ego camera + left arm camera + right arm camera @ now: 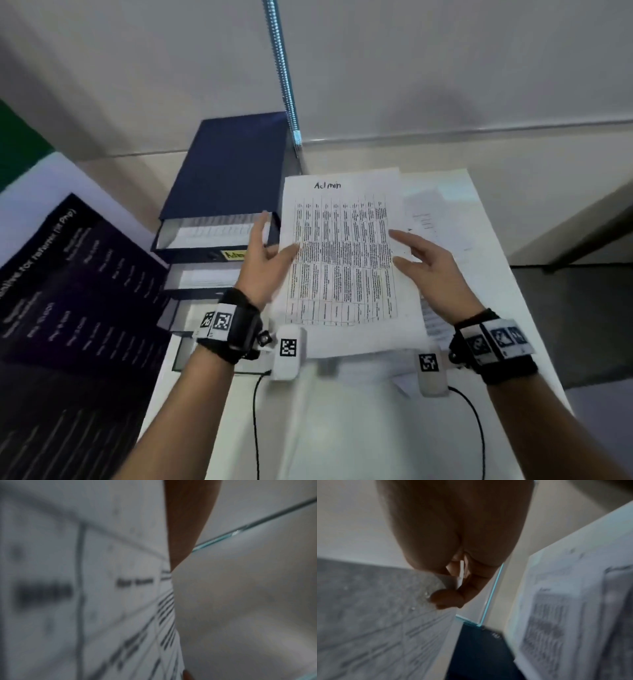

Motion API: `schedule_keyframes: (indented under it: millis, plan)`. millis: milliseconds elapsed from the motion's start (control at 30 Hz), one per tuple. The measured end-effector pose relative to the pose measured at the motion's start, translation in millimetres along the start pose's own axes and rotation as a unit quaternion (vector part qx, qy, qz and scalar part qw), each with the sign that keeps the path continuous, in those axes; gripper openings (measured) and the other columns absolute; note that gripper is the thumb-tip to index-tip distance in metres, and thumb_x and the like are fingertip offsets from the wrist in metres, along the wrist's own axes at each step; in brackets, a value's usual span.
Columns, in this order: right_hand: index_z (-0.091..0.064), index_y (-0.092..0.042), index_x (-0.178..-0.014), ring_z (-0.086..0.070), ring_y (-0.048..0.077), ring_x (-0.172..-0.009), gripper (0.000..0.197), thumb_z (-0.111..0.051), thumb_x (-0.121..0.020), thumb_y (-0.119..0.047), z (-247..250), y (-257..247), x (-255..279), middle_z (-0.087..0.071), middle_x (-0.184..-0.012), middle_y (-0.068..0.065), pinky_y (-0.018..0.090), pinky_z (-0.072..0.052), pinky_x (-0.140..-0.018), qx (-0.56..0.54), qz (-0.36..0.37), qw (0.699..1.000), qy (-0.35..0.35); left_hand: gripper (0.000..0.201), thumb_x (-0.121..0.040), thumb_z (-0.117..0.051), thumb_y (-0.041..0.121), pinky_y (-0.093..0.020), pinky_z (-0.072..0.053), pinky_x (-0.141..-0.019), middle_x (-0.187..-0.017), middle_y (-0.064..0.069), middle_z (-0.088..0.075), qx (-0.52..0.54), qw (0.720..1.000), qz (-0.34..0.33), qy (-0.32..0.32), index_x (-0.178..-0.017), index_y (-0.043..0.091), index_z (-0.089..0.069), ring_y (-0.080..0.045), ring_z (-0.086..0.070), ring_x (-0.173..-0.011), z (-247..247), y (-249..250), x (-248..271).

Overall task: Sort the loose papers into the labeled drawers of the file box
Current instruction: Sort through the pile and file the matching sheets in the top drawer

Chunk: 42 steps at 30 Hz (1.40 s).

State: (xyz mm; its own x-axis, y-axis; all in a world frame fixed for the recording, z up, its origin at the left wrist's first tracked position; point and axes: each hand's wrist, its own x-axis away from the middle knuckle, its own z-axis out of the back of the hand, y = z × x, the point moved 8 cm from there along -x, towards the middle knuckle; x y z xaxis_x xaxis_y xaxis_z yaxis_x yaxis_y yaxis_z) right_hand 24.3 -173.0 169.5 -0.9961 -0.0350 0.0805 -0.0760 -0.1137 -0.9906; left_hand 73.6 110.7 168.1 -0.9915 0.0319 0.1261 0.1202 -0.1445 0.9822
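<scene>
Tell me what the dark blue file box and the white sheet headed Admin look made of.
Dark blue file box: probably matte board or plastic-covered card, going by flat dull faces and thin drawer walls; uncertain. White printed sheet headed Admin: thin matte office paper, shown by its fine edge, printed table and handwritten heading.

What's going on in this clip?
A person holds a printed sheet headed "Admin" above the table. The left hand is at its left edge and the right hand pinches its right edge. Beside it, the blue file box has its drawers pulled out. The top drawer, whose yellow label starts "Adm", already holds paper.
</scene>
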Motion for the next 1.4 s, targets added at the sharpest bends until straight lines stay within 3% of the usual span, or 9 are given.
schedule_keyframes:
  millis: [67, 200, 367, 567, 733, 867, 1000, 1267, 1400]
  plan:
    - [-0.061, -0.032, -0.131, -0.043, 0.002, -0.131, 0.043, -0.06, -0.095, -0.008, -34, -15, -10, -0.049, -0.145, -0.012, 0.016, -0.041, -0.097, -0.04, -0.014, 0.999, -0.024, 0.057, -0.093, -0.065, 0.019, -0.023, -0.049, -0.061, -0.068, 0.004, -0.065, -0.032, 0.999, -0.033, -0.018, -0.143, 0.033, -0.041, -0.01, -0.059, -0.059, 43, 19, 20]
    - [-0.059, -0.008, -0.132, -0.068, 0.024, -0.107, 0.04, -0.052, -0.095, 0.004, -110, -33, -24, -0.064, -0.127, 0.009, 0.034, -0.057, -0.089, -0.13, -0.085, 0.986, -0.062, 0.058, -0.089, -0.069, 0.032, -0.04, -0.048, -0.076, -0.078, -0.031, -0.05, -0.037, 0.998, 0.012, -0.041, -0.14, 0.042, -0.045, -0.022, -0.056, -0.075, 117, 15, 62]
    - [-0.06, 0.002, -0.127, -0.073, 0.011, -0.076, 0.034, -0.05, -0.095, 0.006, -183, -44, -31, -0.069, -0.112, 0.016, 0.018, -0.056, -0.062, -0.127, -0.161, 0.974, -0.096, 0.063, -0.069, -0.084, 0.046, -0.042, -0.043, -0.078, -0.096, -0.022, -0.063, 0.052, 0.997, 0.025, -0.05, -0.124, 0.019, -0.067, -0.03, -0.052, -0.087, 188, 6, 108]
    - [-0.069, -0.009, -0.12, -0.032, 0.052, -0.134, 0.031, -0.056, -0.093, -0.002, -243, -38, -30, -0.057, -0.136, 0.019, 0.046, -0.04, -0.107, -0.081, -0.196, 0.967, -0.141, 0.064, -0.065, -0.085, 0.046, -0.019, -0.056, -0.078, -0.109, -0.015, -0.073, 0.105, 0.994, -0.019, 0.035, -0.116, 0.009, -0.071, -0.014, -0.069, -0.089, 260, 14, 112]
    - [-0.064, -0.001, -0.119, -0.051, 0.024, -0.127, 0.035, -0.05, -0.091, 0.014, -262, -54, -51, -0.054, -0.141, 0.014, 0.03, -0.041, -0.103, -0.031, -0.149, 0.984, -0.091, 0.03, -0.093, -0.06, 0.02, -0.019, -0.052, -0.054, -0.092, -0.007, -0.071, 0.142, 0.987, 0.034, 0.067, -0.12, 0.01, -0.067, -0.012, -0.064, -0.066, 273, 4, 97]
    - [-0.058, -0.005, -0.128, -0.059, 0.017, -0.074, 0.032, -0.055, -0.096, -0.002, -256, -41, -78, -0.069, -0.099, 0.01, 0.024, -0.047, -0.063, -0.071, -0.186, 0.98, -0.002, 0.029, -0.09, -0.064, 0.006, -0.016, -0.054, -0.054, -0.082, -0.012, -0.069, 0.092, 0.993, 0.055, 0.041, -0.118, 0.003, -0.067, -0.012, -0.066, -0.061, 266, -5, 77]
    - [-0.054, -0.018, -0.127, -0.058, 0.014, -0.061, 0.038, -0.065, -0.092, -0.008, -261, -40, -71, -0.063, -0.089, 0.007, 0.027, -0.059, -0.061, -0.096, -0.212, 0.968, -0.097, 0.02, -0.086, -0.069, -0.005, -0.013, -0.055, -0.063, -0.076, -0.013, -0.073, 0.065, 0.989, 0.042, 0.127, -0.106, -0.005, -0.071, -0.01, -0.07, -0.061, 269, -13, 46]
    - [-0.059, 0.004, -0.123, -0.07, 0.016, -0.073, 0.031, -0.058, -0.092, 0.007, -236, -34, -99, -0.066, -0.087, 0.015, 0.023, -0.06, -0.073, -0.151, -0.16, 0.975, -0.036, 0.014, -0.086, -0.072, 0.013, -0.026, -0.056, -0.086, -0.09, -0.001, -0.075, -0.205, 0.958, -0.023, 0.2, -0.099, 0.014, -0.077, -0.011, -0.068, -0.079, 232, -13, -5]
    - [-0.067, -0.002, -0.11, -0.068, 0.02, -0.075, 0.021, -0.06, -0.091, 0.003, -182, -12, -113, -0.065, -0.085, 0.013, 0.031, -0.061, -0.074, -0.067, -0.103, 0.99, 0.068, 0.031, -0.094, -0.057, 0.04, -0.041, -0.043, -0.096, -0.109, -0.012, -0.057, -0.477, 0.861, -0.042, 0.171, -0.103, 0.018, -0.077, -0.029, -0.05, -0.104, 203, -15, -37]
